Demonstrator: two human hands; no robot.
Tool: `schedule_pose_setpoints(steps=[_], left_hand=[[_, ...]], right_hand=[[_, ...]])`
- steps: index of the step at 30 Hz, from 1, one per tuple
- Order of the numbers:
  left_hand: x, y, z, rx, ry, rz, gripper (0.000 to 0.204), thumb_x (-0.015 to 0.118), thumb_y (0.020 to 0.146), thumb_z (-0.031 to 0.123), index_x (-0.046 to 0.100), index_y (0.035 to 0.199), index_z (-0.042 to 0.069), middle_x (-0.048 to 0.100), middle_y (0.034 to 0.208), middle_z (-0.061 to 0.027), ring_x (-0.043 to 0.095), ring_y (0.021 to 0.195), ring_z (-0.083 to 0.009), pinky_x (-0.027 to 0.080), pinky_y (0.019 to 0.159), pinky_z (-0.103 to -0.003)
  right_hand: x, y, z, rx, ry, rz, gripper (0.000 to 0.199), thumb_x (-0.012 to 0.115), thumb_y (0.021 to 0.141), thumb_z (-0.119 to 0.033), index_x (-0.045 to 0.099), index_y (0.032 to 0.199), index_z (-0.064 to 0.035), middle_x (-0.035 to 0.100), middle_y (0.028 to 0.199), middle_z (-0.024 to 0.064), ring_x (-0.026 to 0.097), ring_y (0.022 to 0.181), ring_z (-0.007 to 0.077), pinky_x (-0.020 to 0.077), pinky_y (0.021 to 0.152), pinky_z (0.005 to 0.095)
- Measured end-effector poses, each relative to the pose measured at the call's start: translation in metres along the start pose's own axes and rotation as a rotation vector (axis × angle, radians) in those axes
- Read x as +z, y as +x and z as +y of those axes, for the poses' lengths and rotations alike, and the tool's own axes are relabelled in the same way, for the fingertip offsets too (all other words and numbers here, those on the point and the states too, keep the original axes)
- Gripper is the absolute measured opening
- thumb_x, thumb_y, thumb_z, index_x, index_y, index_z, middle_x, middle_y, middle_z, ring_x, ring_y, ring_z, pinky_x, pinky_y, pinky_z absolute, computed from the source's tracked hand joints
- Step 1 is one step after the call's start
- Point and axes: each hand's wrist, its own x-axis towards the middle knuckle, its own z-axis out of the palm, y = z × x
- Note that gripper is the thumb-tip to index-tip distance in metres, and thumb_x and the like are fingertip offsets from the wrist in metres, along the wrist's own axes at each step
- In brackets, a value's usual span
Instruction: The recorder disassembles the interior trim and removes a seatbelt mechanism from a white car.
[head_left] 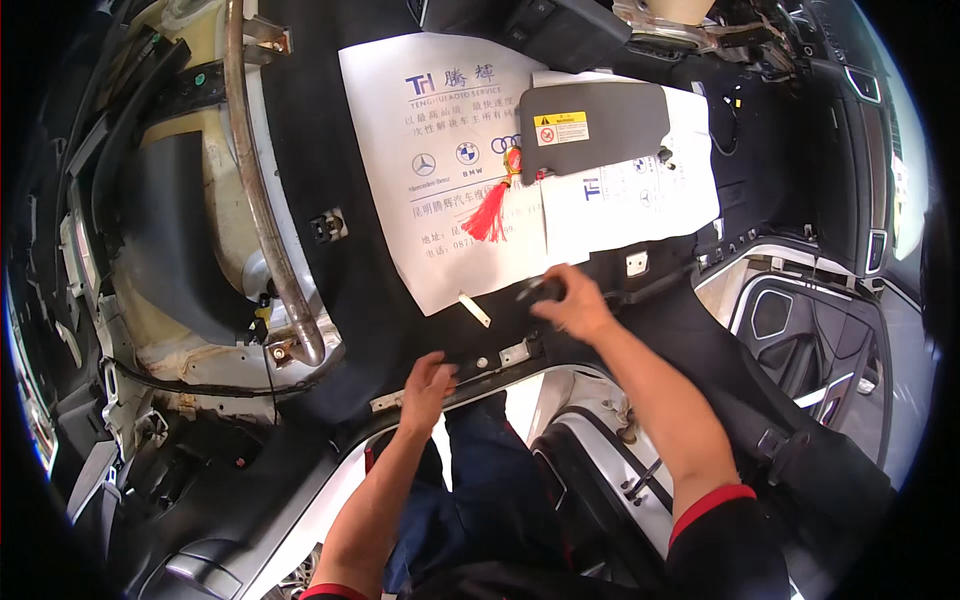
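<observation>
My right hand (pixel 580 308) pinches a small black part (pixel 546 290) just above the black carpet, close to the lower edge of the printed paper mats. Its exact kind is too blurred to tell. My left hand (pixel 428 392) hovers by the door sill, fingers loosely apart and slightly smeared, with nothing seen in it. Between the hands and the paper, a slim cream-coloured strip (pixel 475 310) lies on the carpet. Farther off, a dark grey sun visor (pixel 598 128) with a yellow label rests on the paper mats (pixel 390 120). A red tassel (pixel 489 212) hangs out beside the visor.
A bare metal tube (pixel 262 190) runs along the left over a grey padded panel (pixel 185 235). Metal brackets (pixel 636 263) show in the carpet. The sill (pixel 480 385) crosses in front of me. An open door (pixel 810 350) stands at the right.
</observation>
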Motion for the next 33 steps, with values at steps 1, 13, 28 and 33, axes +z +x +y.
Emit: schedule_pose_setpoints(steps=[1,13,28,33], left_hand=[[0.012,-0.003,0.011,0.055,-0.066,-0.052,0.043,0.055,0.102,0.026,0.049,0.138,0.002,0.065,0.111,-0.0109,0.063,0.089,-0.0151,0.055,0.083,-0.032],[0.028,-0.012,0.062,0.154,-0.097,-0.199,0.028,0.05,0.104,0.03,0.055,0.102,0.003,0.058,0.082,-0.0035,0.06,0.074,-0.0121,0.054,0.061,-0.028],[0.028,-0.008,0.06,0.326,-0.126,-0.352,0.043,0.035,0.109,0.041,0.053,0.122,0.004,0.057,0.106,-0.0035,0.059,0.098,-0.0117,0.05,0.089,-0.031],[0.024,-0.007,0.051,0.28,-0.282,-0.435,0.044,0.032,0.11,0.041,0.053,0.123,0.004,0.059,0.112,-0.0068,0.06,0.104,-0.0167,0.05,0.094,-0.037]], right_hand=[[0.013,-0.014,-0.018,-0.183,0.007,-0.028,0.051,0.083,0.068,-0.022,0.061,0.11,-0.0042,0.067,0.097,0.0168,0.066,0.09,0.0297,0.0526,0.084,0.0369],[0.052,-0.067,-0.101,-0.364,0.05,-0.214,0.041,0.074,0.075,-0.019,0.057,0.11,-0.006,0.061,0.11,0.018,0.062,0.103,0.0387,0.05,0.09,0.0434],[0.055,-0.078,-0.099,-0.22,0.204,-0.032,0.026,0.071,0.078,-0.013,0.055,0.097,-0.0029,0.063,0.087,0.0142,0.062,0.079,0.0272,0.0509,0.076,0.0361],[0.057,-0.081,-0.094,-0.428,0.188,0.007,0.029,0.069,0.084,-0.009,0.062,0.111,-0.0032,0.066,0.104,0.0144,0.065,0.096,0.0336,0.052,0.087,0.039]])
